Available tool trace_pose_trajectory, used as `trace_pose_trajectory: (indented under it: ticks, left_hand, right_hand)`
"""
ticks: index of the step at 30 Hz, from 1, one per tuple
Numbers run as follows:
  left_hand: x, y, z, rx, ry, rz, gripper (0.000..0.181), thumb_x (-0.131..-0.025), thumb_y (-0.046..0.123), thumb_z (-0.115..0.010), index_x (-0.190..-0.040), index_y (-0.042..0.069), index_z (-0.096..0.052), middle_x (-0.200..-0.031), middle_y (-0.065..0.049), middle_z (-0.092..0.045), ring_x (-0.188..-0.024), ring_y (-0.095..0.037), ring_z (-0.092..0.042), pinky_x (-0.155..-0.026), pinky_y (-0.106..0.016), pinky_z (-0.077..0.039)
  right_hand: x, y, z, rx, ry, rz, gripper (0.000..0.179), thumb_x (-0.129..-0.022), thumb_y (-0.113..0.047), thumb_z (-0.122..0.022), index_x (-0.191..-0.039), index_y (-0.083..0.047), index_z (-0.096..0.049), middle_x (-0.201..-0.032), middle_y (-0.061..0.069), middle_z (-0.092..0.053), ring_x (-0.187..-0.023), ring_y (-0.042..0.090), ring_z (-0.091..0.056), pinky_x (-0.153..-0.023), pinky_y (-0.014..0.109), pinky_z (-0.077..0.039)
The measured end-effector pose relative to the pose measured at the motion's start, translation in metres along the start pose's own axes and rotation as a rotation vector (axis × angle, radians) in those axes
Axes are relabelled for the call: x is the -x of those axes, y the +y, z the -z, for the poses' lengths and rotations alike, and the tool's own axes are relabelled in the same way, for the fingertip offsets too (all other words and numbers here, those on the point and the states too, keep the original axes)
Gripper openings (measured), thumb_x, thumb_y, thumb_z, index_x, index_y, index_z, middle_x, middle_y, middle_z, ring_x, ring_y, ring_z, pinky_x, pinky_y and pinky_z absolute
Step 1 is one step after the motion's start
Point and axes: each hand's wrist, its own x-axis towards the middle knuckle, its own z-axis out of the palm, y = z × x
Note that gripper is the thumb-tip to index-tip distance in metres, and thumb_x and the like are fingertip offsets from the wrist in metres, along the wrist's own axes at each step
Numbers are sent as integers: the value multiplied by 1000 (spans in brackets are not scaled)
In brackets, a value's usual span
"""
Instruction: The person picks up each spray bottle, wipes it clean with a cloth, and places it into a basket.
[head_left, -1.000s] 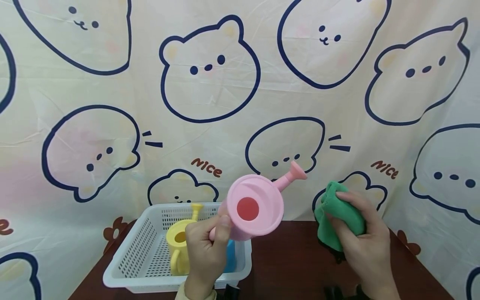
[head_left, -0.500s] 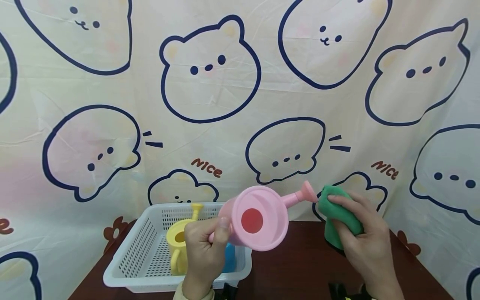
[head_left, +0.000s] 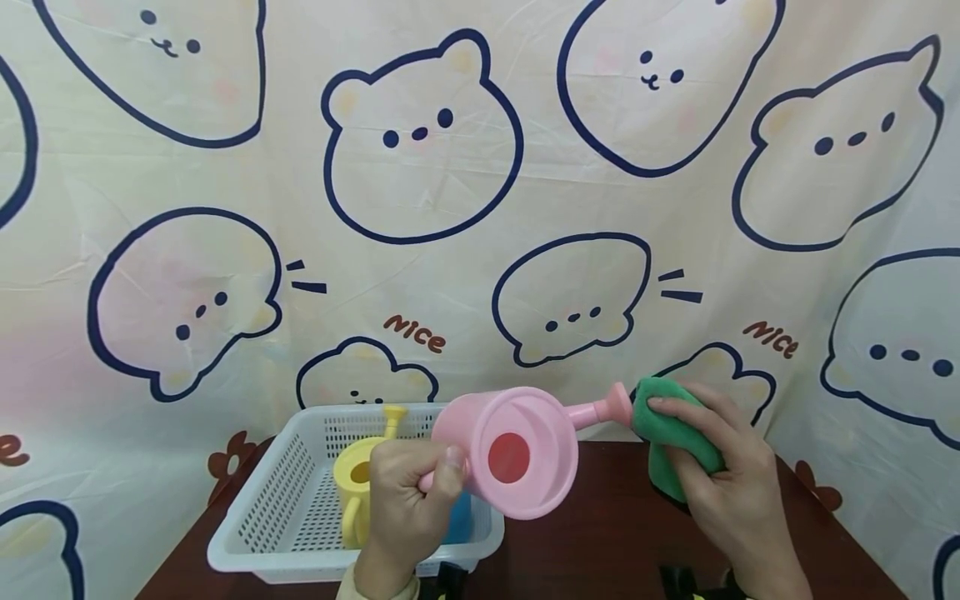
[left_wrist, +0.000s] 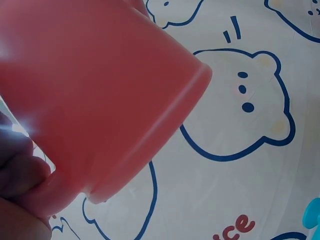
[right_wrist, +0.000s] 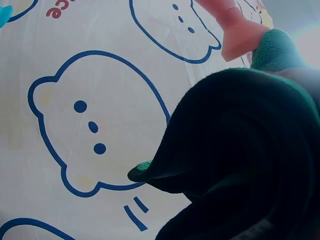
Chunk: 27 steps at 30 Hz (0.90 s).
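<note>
A pink toy watering can (head_left: pixel 468 429) is held up above the table, tipped so its open top and red inside face the head camera. My left hand (head_left: pixel 408 508) grips it by the handle, thumb on top. Its spout points right, and the flared spout head (head_left: pixel 618 405) meets a folded green cloth (head_left: pixel 675 425). That cloth is pinched between the thumb and fingers of my right hand (head_left: pixel 738 487). In the right wrist view the cloth (right_wrist: pixel 240 125) hangs in dark folds, with the pink spout head (right_wrist: pixel 242 40) right at its edge.
On the left of the dark brown table (head_left: pixel 577 550) stands a white perforated basket (head_left: pixel 255 517). Inside it are a yellow watering can (head_left: pixel 360 483) and a blue thing (head_left: pixel 461 518), partly hidden behind my left hand. A cartoon-printed curtain (head_left: pixel 420 283) hangs behind the table.
The pink watering can has swung down and to the right, bringing its spout head from well left of the cloth up to the cloth's edge. Both hands have kept their hold.
</note>
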Motion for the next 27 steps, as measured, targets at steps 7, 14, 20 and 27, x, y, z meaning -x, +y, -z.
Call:
trace_pose_trajectory:
  ticks: [7,14,20,27]
  left_hand:
    - [1,-2,3,17,-12,-27,40,-81,-10,-53,-49,13,-43,-44,1,-43,-43,2,-40,-40,-10,-28]
    - [2,-3,1,30,21,-7,40,-82,-10,-52,-50,13,-45,-45,0,-46,-42,-1,-41,-39,-12,-30]
    - [2,-3,2,21,70,1,39,-84,-8,-49,-50,11,-46,-46,-3,-49,-42,-4,-42,-39,-14,-29]
    - [1,1,-1,-39,124,60,42,-85,-9,-50,-48,11,-49,-45,0,-51,-40,0,-40,-38,-16,-28]
  right_hand:
    - [0,2,-1,-36,10,-6,56,-78,28,-70,-123,-6,-75,-135,-5,-65,-121,0,-59,-103,9,-43]
    - [0,2,0,-37,33,-7,56,-80,26,-71,-125,-6,-74,-136,-13,-64,-119,-1,-60,-103,8,-42]
    - [-1,2,2,-23,17,-22,57,-80,26,-71,-125,-8,-74,-135,-13,-64,-118,-2,-59,-102,7,-42]
    - [-1,2,5,11,-23,-40,58,-80,25,-73,-125,-11,-74,-134,-9,-64,-117,-4,-58,-100,7,-43]
